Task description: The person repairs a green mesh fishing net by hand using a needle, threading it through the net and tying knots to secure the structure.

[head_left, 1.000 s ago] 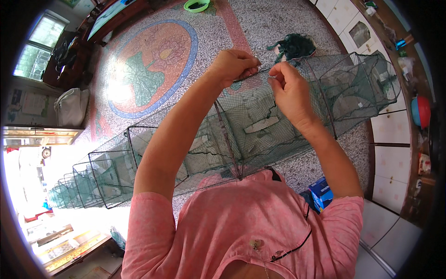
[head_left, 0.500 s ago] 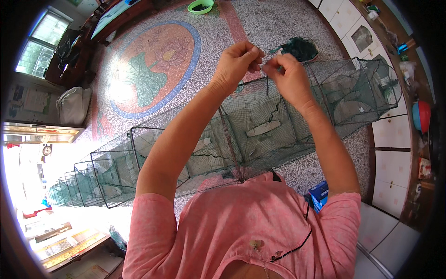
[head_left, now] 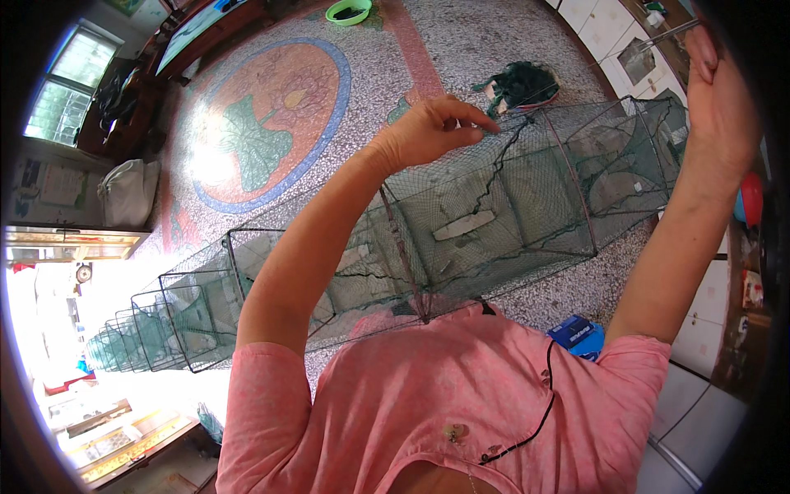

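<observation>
A long collapsible fishing net trap (head_left: 527,193) of dark green mesh over rectangular wire frames stretches across in front of me, up against my shirt. Over its far edge my left hand (head_left: 432,132) hovers with thumb and forefinger loosely extended; I see nothing held in it. My right hand (head_left: 720,107) is raised far out to the right, its fingers closed on a thin grey stick-like tool (head_left: 671,34). A fine line seems to run from this tool toward the net. Part of the right fingers is lost at the dark picture rim.
A bundle of dark green netting (head_left: 527,84) lies on the floor beyond the trap. Farther off is a green basin (head_left: 350,11). A blue box (head_left: 576,336) sits by my right side, and white cabinets (head_left: 699,325) line the right. A white sack (head_left: 130,191) stands left.
My right hand has swung away from the left, up and out to the right, with the thin tool. The left hand's fingers have loosened near the net's edge.
</observation>
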Tool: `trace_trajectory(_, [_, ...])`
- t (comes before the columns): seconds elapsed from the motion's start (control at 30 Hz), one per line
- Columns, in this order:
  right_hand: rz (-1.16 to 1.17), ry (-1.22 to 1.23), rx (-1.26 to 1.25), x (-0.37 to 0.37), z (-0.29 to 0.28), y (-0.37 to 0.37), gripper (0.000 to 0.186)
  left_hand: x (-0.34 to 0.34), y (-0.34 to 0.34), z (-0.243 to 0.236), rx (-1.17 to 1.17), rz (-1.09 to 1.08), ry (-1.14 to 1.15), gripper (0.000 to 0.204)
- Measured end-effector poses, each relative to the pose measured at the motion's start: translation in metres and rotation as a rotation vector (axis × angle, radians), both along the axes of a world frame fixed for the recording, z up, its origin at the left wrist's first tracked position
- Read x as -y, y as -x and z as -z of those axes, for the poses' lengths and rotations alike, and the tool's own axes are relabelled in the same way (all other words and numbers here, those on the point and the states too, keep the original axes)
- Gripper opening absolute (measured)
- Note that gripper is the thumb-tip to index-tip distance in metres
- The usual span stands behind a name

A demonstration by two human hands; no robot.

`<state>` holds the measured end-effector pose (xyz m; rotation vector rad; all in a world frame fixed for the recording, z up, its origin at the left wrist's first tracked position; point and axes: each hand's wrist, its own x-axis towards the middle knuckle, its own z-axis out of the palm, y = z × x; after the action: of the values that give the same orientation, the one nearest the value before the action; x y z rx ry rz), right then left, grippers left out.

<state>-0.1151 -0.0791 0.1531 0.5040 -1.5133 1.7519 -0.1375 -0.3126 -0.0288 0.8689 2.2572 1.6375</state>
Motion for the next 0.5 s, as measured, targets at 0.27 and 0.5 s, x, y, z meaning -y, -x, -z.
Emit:
trace_trajectory(0.27, [-0.190, -0.651, 0.143, 0.003, 0.056, -0.017, 0.015, 0.009, 0.012, -0.001, 0.228, -0.185, -0.040, 0.029])
trace_trajectory(0.5, [-0.073, -1.134, 0.694, 0.026, 0.130, -0.038, 0.015, -0.002, 0.024, -0.006, 0.390, -0.279, -0.109, 0.029])
